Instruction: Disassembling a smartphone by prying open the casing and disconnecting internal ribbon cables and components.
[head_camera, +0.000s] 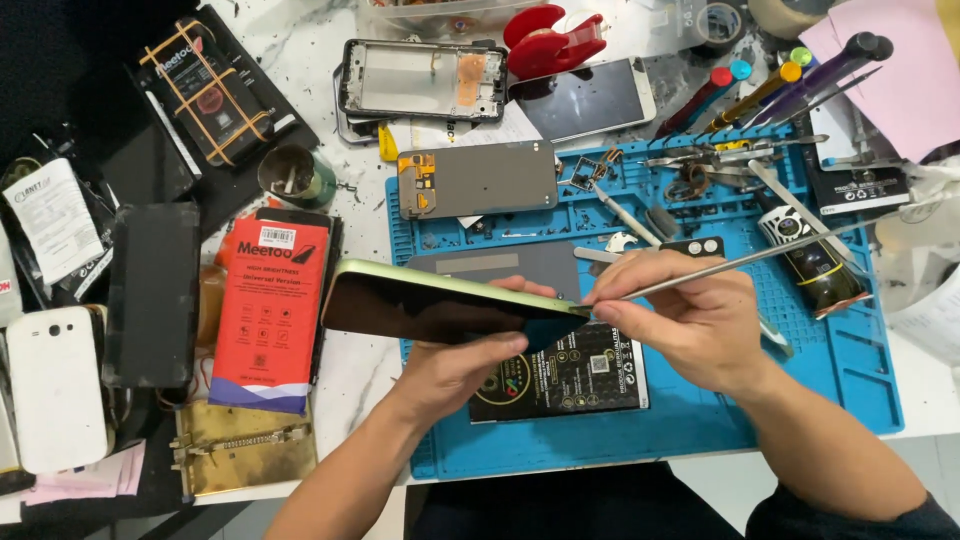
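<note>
Green-edged phone held above the blue mat, a metal tool at its corner.

The phone tilts in the left hand, gripped from beneath; the right hand pinches a thin metal tool against its right corner, over the blue mat near the bench's front edge.

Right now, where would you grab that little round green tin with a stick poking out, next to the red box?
Take the small round green tin by its curved side wall, coming from above with fingers on opposite sides. It stands upright and open-topped, and the red box crowds its near side.
</note>
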